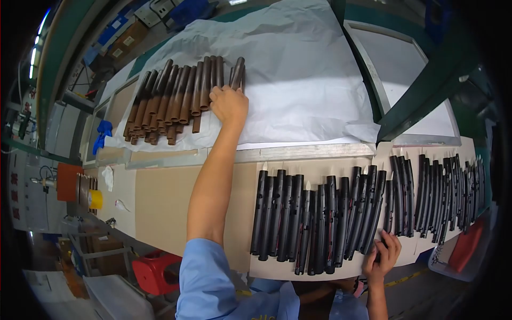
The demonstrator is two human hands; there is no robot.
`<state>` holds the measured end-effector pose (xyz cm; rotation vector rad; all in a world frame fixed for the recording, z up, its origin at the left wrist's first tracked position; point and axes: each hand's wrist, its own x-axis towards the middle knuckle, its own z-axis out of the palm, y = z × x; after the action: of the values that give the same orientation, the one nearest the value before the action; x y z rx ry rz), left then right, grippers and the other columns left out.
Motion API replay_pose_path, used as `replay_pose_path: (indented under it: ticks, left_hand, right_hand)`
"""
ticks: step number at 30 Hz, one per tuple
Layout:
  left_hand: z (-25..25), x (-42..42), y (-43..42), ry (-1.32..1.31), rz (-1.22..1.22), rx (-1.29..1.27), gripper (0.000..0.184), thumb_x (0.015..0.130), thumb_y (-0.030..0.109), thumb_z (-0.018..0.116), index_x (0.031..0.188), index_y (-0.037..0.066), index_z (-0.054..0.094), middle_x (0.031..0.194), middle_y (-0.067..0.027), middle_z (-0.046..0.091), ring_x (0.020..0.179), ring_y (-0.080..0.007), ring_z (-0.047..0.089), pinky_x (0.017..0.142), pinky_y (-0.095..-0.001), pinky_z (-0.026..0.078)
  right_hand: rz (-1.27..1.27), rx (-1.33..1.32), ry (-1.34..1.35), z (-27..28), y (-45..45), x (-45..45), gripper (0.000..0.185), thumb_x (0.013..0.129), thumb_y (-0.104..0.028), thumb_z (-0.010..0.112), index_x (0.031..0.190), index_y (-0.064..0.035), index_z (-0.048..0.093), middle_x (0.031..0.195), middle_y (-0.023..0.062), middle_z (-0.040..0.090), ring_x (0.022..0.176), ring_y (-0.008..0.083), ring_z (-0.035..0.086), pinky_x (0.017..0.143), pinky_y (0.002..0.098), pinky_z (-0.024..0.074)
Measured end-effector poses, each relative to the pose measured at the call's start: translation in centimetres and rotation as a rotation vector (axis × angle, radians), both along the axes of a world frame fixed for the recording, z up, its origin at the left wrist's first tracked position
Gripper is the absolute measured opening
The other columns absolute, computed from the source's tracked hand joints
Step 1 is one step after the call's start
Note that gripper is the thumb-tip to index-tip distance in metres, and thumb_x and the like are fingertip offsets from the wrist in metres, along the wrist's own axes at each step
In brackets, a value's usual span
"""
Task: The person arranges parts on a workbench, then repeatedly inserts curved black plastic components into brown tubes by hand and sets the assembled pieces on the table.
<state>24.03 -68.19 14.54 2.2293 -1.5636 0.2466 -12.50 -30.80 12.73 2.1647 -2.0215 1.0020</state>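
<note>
My left hand (230, 105) reaches to the right end of a heap of brown tubes (176, 96), dark at their far ends. Its fingers are closed round a brown tube (238, 72) there; the grip itself is partly hidden by the hand. Lower right, my right hand (383, 255) is at the near ends of a row of black tubes (320, 218) with pale pointed tips. Its fingers are bent but apart, and nothing shows in them. Whether it touches the nearest tube I cannot tell.
White sheeting (298, 64) lies under the brown tubes. More black tubes (442, 192) lie to the right, past a green post (405, 101). A metal-edged ledge (304, 153) divides the two surfaces. At the left are yellow tape (95, 199) and a red stool (154, 272).
</note>
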Motion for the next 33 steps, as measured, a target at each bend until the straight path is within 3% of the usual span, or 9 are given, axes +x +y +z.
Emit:
replay_pose_path:
  ticks: [4,7,11,17,29,33]
  left_hand:
    - [0.6,-0.6,0.8,-0.165,-0.072,0.039,0.046,0.081,0.032,0.063,0.118,0.005,0.056,0.122,-0.0185,0.048,0.12,-0.0357,0.039,0.098,-0.0534,0.031]
    - [-0.5,0.5,0.2,-0.448,-0.099,0.053,0.056,0.081,0.034,0.063,0.128,0.007,0.049,0.128,-0.0192,0.044,0.129,-0.0367,0.029,0.102,-0.0595,0.022]
    - [-0.3,1.7,-0.6,-0.328,-0.062,0.151,0.056,0.088,0.033,0.056,0.137,0.012,0.038,0.143,-0.0246,0.029,0.135,-0.0408,0.02,0.105,-0.0621,0.013]
    - [-0.5,1.0,-1.3,-0.365,0.049,0.229,0.059,0.087,0.033,0.054,0.14,0.014,0.035,0.144,-0.0242,0.026,0.134,-0.0401,0.02,0.104,-0.063,0.015]
    - [0.1,1.0,-1.5,-0.392,-0.047,0.35,0.066,0.09,0.039,0.05,0.145,0.012,0.024,0.149,-0.0269,0.015,0.139,-0.0423,0.01,0.106,-0.0648,0.007]
    - [2.2,0.5,0.3,-0.324,-0.088,0.271,0.07,0.088,0.043,0.052,0.144,0.011,0.026,0.149,-0.027,0.015,0.139,-0.0425,0.011,0.107,-0.0632,0.005]
  right_hand:
    - [0.004,0.031,-0.02,0.1,-0.3,-0.1,0.019,0.075,0.001,0.053,0.093,-0.0017,0.058,0.111,0.0171,0.06,0.106,0.0376,0.051,0.093,0.0462,0.0401]
    - [0.032,0.106,-0.048,0.9,-0.4,-0.1,0.022,0.08,0.001,0.053,0.102,-0.0003,0.054,0.115,0.0184,0.056,0.109,0.0384,0.049,0.096,0.0477,0.0367]
    - [0.065,0.237,-0.077,2.7,-0.2,0.3,0.032,0.076,0.001,0.053,0.108,0.0005,0.052,0.122,0.0203,0.051,0.114,0.0404,0.045,0.099,0.0489,0.0338]
    - [0.07,0.304,-0.057,4.4,-1.0,0.0,0.034,0.075,0.002,0.055,0.108,0.0009,0.052,0.125,0.0192,0.051,0.115,0.0403,0.043,0.099,0.049,0.0338]
    - [0.049,0.343,-0.027,7.3,-1.6,-0.8,0.036,0.077,0.002,0.055,0.112,-0.0004,0.053,0.128,0.018,0.05,0.119,0.0391,0.041,0.101,0.0482,0.0316]
    - [0.059,0.318,0.019,8.2,-1.6,-0.8,0.035,0.081,0.001,0.055,0.115,-0.0005,0.051,0.129,0.0178,0.05,0.12,0.038,0.042,0.102,0.0461,0.0306]
